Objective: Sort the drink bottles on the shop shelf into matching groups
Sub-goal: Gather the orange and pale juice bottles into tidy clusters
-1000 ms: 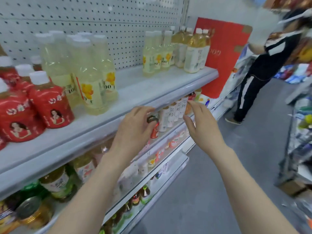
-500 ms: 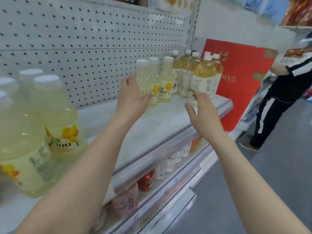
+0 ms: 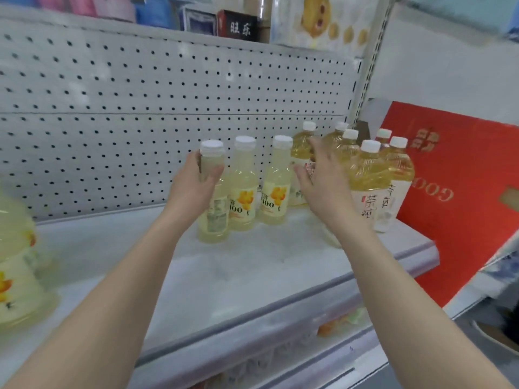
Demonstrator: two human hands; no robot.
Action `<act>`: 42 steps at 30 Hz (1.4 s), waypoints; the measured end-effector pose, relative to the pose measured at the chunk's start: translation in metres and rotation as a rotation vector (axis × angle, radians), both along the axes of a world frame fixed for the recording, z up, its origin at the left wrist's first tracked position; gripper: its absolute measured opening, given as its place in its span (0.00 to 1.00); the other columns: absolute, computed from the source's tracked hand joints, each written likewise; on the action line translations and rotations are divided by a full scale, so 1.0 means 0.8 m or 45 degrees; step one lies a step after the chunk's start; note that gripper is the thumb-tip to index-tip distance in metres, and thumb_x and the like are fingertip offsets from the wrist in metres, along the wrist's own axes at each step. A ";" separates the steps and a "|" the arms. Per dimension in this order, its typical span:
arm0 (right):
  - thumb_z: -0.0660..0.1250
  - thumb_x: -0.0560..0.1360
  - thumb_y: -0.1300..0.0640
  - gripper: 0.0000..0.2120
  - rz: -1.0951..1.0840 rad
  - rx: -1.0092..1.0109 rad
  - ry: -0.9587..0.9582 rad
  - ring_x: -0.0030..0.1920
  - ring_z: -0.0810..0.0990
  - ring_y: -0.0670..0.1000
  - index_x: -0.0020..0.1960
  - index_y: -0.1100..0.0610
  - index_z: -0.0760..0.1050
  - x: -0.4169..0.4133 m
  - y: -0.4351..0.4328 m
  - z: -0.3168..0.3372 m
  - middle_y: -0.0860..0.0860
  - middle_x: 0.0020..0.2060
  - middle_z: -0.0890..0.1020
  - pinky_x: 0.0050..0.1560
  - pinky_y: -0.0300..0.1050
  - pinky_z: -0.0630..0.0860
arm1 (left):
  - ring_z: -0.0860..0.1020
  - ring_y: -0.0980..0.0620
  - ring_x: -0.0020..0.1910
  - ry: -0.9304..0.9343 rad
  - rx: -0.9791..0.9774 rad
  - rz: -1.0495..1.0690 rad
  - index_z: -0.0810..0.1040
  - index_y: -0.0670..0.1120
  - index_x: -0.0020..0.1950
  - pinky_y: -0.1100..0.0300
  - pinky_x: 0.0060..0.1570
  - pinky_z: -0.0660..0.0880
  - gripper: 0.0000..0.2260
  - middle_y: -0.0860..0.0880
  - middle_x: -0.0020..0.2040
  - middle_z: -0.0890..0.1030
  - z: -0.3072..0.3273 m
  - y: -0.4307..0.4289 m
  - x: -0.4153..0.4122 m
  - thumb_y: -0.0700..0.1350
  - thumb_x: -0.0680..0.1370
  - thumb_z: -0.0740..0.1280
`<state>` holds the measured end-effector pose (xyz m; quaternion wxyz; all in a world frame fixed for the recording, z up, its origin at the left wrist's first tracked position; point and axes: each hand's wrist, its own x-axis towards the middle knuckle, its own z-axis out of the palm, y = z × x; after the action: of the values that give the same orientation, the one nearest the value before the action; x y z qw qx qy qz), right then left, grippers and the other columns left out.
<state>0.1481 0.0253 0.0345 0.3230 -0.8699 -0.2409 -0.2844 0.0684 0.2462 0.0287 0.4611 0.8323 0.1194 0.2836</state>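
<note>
Left hand: a second ago the left hand (image 3: 193, 189) was down at the lip of the lower shelf. Half a second ago it was up here, flat and open, short of the bottles. Now its fingers and thumb are curled round the shoulder of the small pale bottle (image 3: 214, 220), just under the white cap.
Small pale bottle: upright, and as far as I can see its base is on the shelf (image 3: 252, 282). It is the left end of a row of three toward the back right of the shelf, near the pegboard (image 3: 140, 108).
Neighbours: two matching pale bottles (image 3: 243, 192) stand just beside it to the right, with the same flower label.
Right hand: the right hand (image 3: 323, 189) has come up from the lower shelf too and gone further in. Its fingers are spread and straight and hold nothing. It is in front of the amber tea bottles (image 3: 370, 169). It is blurred, so I cannot tell whether it touches them.
Amber tea bottles: clustered at the shelf's right end, just beside the third pale one, with a red carton (image 3: 463, 220) leaning beyond.
Large pale bottles: the large pale bottles (image 3: 16, 248) stand at the shelf's left edge, well apart from the small row, with bare shelf between.
Meaning: the reach is over and the grip is made. I'd judge this bottle is the next one to be moved. The open right hand looks placed to steady or part the amber group.
</note>
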 end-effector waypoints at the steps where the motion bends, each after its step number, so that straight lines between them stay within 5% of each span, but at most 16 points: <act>1: 0.63 0.83 0.51 0.29 0.054 -0.006 0.045 0.74 0.68 0.56 0.80 0.54 0.57 0.008 0.013 0.001 0.54 0.76 0.66 0.71 0.54 0.67 | 0.75 0.51 0.55 0.010 0.026 0.005 0.68 0.48 0.69 0.56 0.50 0.69 0.17 0.54 0.56 0.75 -0.001 0.000 0.000 0.53 0.82 0.61; 4: 0.63 0.82 0.48 0.36 0.176 0.129 0.306 0.75 0.68 0.56 0.82 0.50 0.46 0.027 0.044 0.004 0.52 0.80 0.62 0.71 0.55 0.67 | 0.74 0.52 0.53 0.040 0.127 0.032 0.68 0.50 0.65 0.60 0.41 0.68 0.15 0.54 0.55 0.76 -0.001 -0.001 -0.007 0.56 0.82 0.59; 7: 0.62 0.83 0.47 0.35 0.241 0.332 0.550 0.74 0.67 0.55 0.82 0.51 0.47 0.038 0.059 0.002 0.52 0.79 0.63 0.69 0.52 0.67 | 0.74 0.54 0.55 0.048 0.126 0.042 0.69 0.51 0.66 0.59 0.45 0.69 0.16 0.56 0.57 0.76 -0.001 -0.003 -0.024 0.57 0.82 0.59; 9: 0.60 0.84 0.47 0.31 0.261 0.321 0.523 0.76 0.65 0.57 0.81 0.55 0.52 0.042 0.058 -0.006 0.53 0.77 0.66 0.72 0.52 0.63 | 0.74 0.55 0.55 0.047 0.114 0.055 0.68 0.52 0.67 0.57 0.50 0.70 0.15 0.56 0.57 0.76 -0.001 -0.006 -0.040 0.55 0.83 0.59; 13: 0.60 0.83 0.45 0.22 0.339 0.358 0.344 0.64 0.75 0.55 0.72 0.54 0.63 0.025 0.057 -0.030 0.52 0.64 0.75 0.60 0.49 0.69 | 0.77 0.51 0.57 0.032 0.144 0.166 0.68 0.52 0.66 0.51 0.55 0.75 0.13 0.54 0.57 0.79 -0.005 -0.007 -0.081 0.54 0.83 0.60; 16: 0.61 0.83 0.46 0.14 0.524 0.448 0.281 0.52 0.77 0.47 0.64 0.52 0.65 -0.022 0.066 -0.039 0.48 0.54 0.77 0.50 0.47 0.72 | 0.78 0.48 0.57 0.011 0.195 0.315 0.69 0.51 0.64 0.45 0.56 0.75 0.13 0.51 0.56 0.81 -0.008 -0.001 -0.114 0.55 0.82 0.61; 18: 0.62 0.83 0.48 0.10 0.712 0.494 0.333 0.45 0.76 0.37 0.59 0.51 0.66 -0.054 0.086 -0.039 0.44 0.48 0.76 0.44 0.37 0.72 | 0.78 0.47 0.56 0.000 0.229 0.394 0.70 0.50 0.63 0.45 0.56 0.75 0.13 0.51 0.56 0.81 -0.009 0.003 -0.137 0.54 0.82 0.61; 26: 0.66 0.81 0.48 0.15 1.035 0.490 0.558 0.45 0.78 0.38 0.64 0.53 0.69 -0.099 0.227 -0.035 0.42 0.48 0.78 0.38 0.29 0.73 | 0.74 0.55 0.55 -0.083 0.220 0.574 0.70 0.53 0.67 0.51 0.55 0.73 0.15 0.58 0.57 0.77 -0.011 0.037 -0.212 0.53 0.81 0.63; 30: 0.65 0.82 0.47 0.15 0.983 0.427 0.583 0.47 0.78 0.47 0.63 0.52 0.67 -0.097 0.256 -0.032 0.43 0.47 0.76 0.35 0.29 0.71 | 0.74 0.57 0.54 -0.110 0.177 0.519 0.71 0.53 0.65 0.53 0.54 0.72 0.14 0.59 0.55 0.76 -0.009 0.042 -0.211 0.53 0.81 0.63; 32: 0.63 0.82 0.46 0.16 0.978 0.332 0.585 0.53 0.78 0.48 0.66 0.50 0.67 -0.095 0.249 -0.029 0.43 0.50 0.77 0.43 0.33 0.73 | 0.73 0.57 0.54 -0.126 0.161 0.483 0.71 0.53 0.65 0.53 0.54 0.72 0.13 0.61 0.54 0.76 -0.011 0.044 -0.209 0.53 0.81 0.63; 34: 0.62 0.83 0.45 0.18 0.868 0.318 0.361 0.60 0.75 0.46 0.69 0.51 0.69 -0.088 0.223 -0.025 0.45 0.57 0.77 0.56 0.39 0.71 | 0.73 0.57 0.57 -0.137 0.135 0.463 0.71 0.53 0.65 0.54 0.55 0.72 0.14 0.61 0.56 0.75 -0.013 0.048 -0.208 0.53 0.81 0.63; 37: 0.63 0.82 0.50 0.21 0.349 0.459 -0.146 0.65 0.71 0.50 0.71 0.57 0.69 -0.051 0.176 -0.014 0.52 0.63 0.75 0.66 0.44 0.65 | 0.72 0.57 0.59 -0.128 0.108 0.434 0.70 0.53 0.65 0.54 0.56 0.70 0.15 0.60 0.58 0.74 -0.015 0.055 -0.207 0.53 0.80 0.64; 40: 0.63 0.82 0.50 0.27 0.145 0.352 0.184 0.70 0.70 0.58 0.77 0.58 0.60 -0.017 0.149 -0.001 0.56 0.68 0.73 0.65 0.52 0.68 | 0.72 0.57 0.59 -0.126 0.106 0.399 0.70 0.51 0.66 0.55 0.55 0.70 0.14 0.60 0.58 0.74 -0.016 0.055 -0.201 0.53 0.81 0.63; 42: 0.60 0.83 0.50 0.23 0.249 0.347 0.509 0.61 0.77 0.60 0.75 0.55 0.59 -0.010 0.147 -0.003 0.55 0.59 0.77 0.53 0.51 0.73 | 0.72 0.58 0.57 -0.126 0.114 0.383 0.71 0.50 0.67 0.57 0.53 0.69 0.15 0.60 0.58 0.75 -0.016 0.052 -0.197 0.52 0.81 0.63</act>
<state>0.1403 0.1428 0.0323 0.5043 -0.8299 -0.2146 -0.1041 -0.0891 0.2876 0.0158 0.3813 0.8097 0.2069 0.3951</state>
